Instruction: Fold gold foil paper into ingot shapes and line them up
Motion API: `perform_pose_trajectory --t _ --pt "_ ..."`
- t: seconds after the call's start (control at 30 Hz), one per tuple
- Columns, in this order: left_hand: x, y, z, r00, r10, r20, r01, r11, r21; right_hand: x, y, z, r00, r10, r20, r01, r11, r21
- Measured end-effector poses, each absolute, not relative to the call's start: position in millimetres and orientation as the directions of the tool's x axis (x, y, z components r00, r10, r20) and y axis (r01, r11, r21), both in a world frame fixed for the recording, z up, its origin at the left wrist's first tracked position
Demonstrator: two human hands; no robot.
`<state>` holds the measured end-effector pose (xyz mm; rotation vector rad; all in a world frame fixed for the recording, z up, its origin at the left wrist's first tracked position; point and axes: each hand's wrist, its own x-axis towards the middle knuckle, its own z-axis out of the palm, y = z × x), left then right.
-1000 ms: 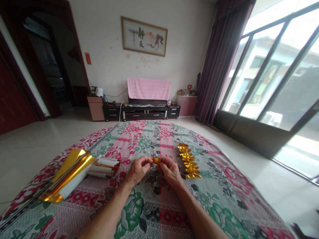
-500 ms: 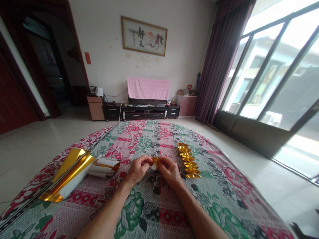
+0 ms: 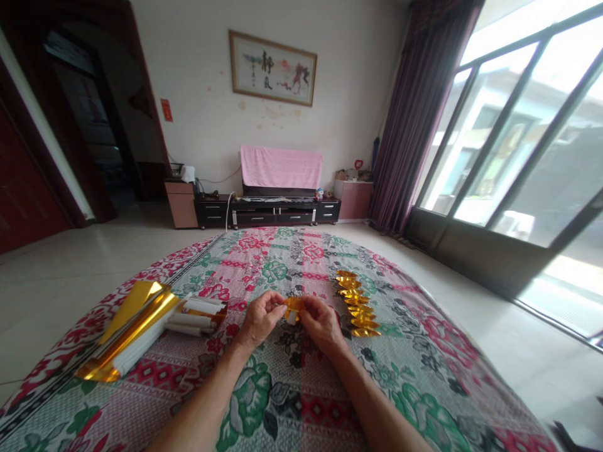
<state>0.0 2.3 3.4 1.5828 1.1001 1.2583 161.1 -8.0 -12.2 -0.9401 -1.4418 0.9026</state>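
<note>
Between my two hands is a small piece of gold foil paper, partly folded, with a white patch showing on its lower side. My left hand pinches its left end between thumb and fingers. The right end is pinched by my right hand. To the right of that hand lies a row of several folded gold paper pieces, boat-like and pointed at the ends. Left of my left hand are rolled white-backed gold papers, and beside them a larger stack of gold foil sheets, curled at the edges.
A round table carries a flowered red, green and grey cloth. Past it stand a low black TV cabinet and a pink cloth draped over a screen. A purple curtain and tall windows are at the right.
My fingers have shifted slightly on the gold foil paper, and more of its gold surface now shows between them. The row and the stacks have stayed in place.
</note>
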Motion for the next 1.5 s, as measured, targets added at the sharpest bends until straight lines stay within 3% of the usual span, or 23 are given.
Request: perform_pose_trajectory --t 0.23,0.4,0.63,0.9,1.17,1.5 --pt "-0.6 1.4 4.7 0.133 0.950 0.281 0.153 -0.300 0.942 160.7 -7.9 -12.8 -0.060 0.910 0.409 0.166 0.413 -0.895" --pt "-0.7 0.2 5.9 0.156 0.942 0.297 0.145 -0.319 0.937 160.3 -8.6 -11.5 -0.030 0.918 0.394 0.136 0.395 -0.909" --pt "-2.3 2.8 3.5 0.153 0.946 0.287 0.275 -0.319 0.907 163.9 -9.3 -10.7 0.020 0.930 0.367 0.208 0.355 -0.912" --pt "-3.9 8.6 -5.4 0.200 0.932 0.303 0.204 -0.342 0.917 165.8 -18.0 6.6 0.036 0.967 0.252 0.173 0.242 -0.955" --pt "-0.5 0.3 9.1 0.165 0.965 0.205 0.094 -0.222 0.970 162.0 -13.4 -1.6 0.026 0.963 0.268 0.103 0.264 -0.959" --pt "-0.6 1.0 8.1 0.158 0.962 0.222 0.092 -0.239 0.967 162.4 -12.7 -6.9 -0.063 0.948 0.312 0.156 0.319 -0.935"
